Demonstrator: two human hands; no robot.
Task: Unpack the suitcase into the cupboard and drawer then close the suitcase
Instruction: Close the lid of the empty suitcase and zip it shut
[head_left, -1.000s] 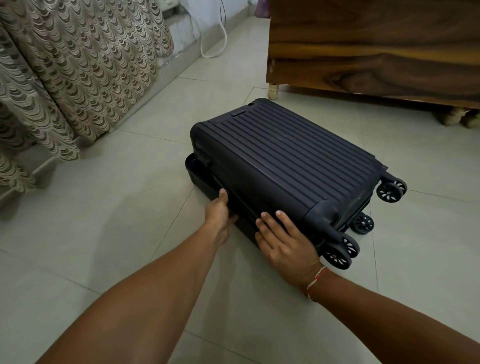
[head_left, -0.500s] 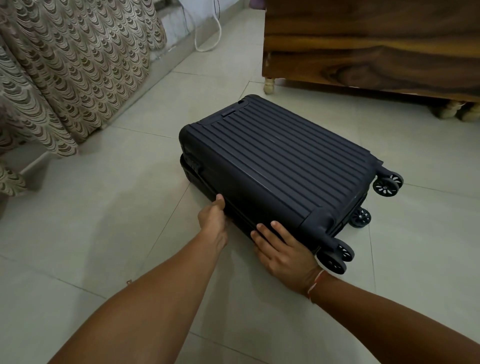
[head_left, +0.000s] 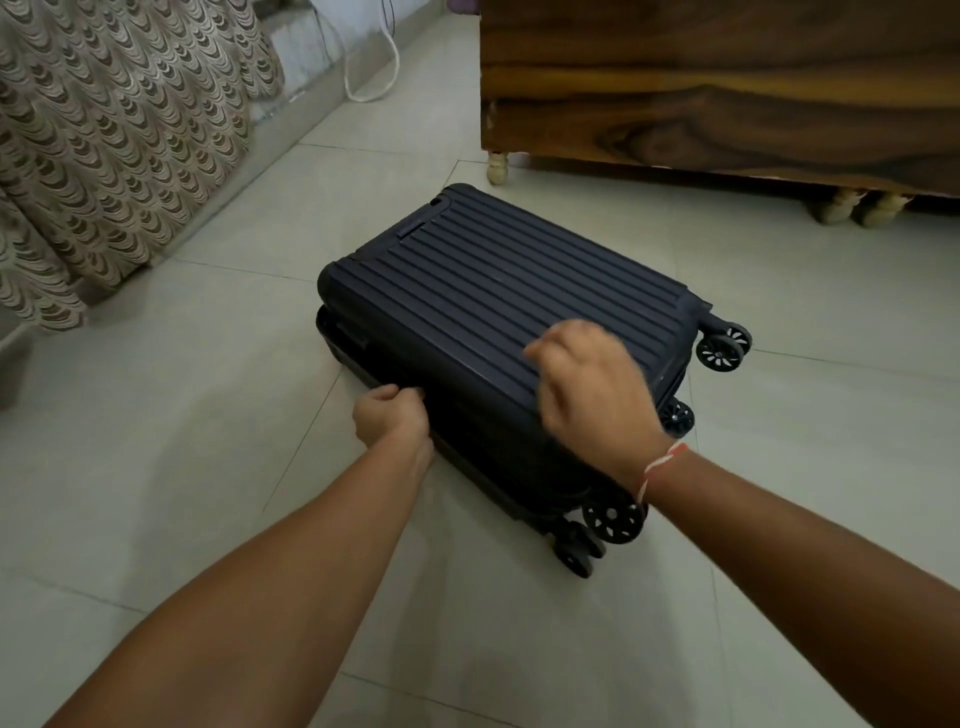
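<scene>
One dark ribbed suitcase (head_left: 498, 312) lies flat on the tiled floor (head_left: 156, 467). Four black wheels show at its end: two (head_left: 722, 347) on the far corner, one (head_left: 675, 417) below them, and two (head_left: 613, 517) at the near corner, so five in all. Two hands: the left hand (head_left: 392, 421) and the right hand (head_left: 592, 384). Beyond the suitcase stands one wooden cupboard (head_left: 727, 93) on three visible feet (head_left: 497, 167). Left of the suitcase hangs one patterned curtain (head_left: 104, 130); one white cable (head_left: 384, 62) lies past it.

Suitcase (head_left: 493, 312) flat on the floor (head_left: 156, 493) before me, wheels to my right, cupboard (head_left: 727, 88) behind it, curtain (head_left: 104, 145) far left, my left hand (head_left: 389, 421) at its near side seam, my right hand (head_left: 592, 384) over its lid's near right corner
</scene>
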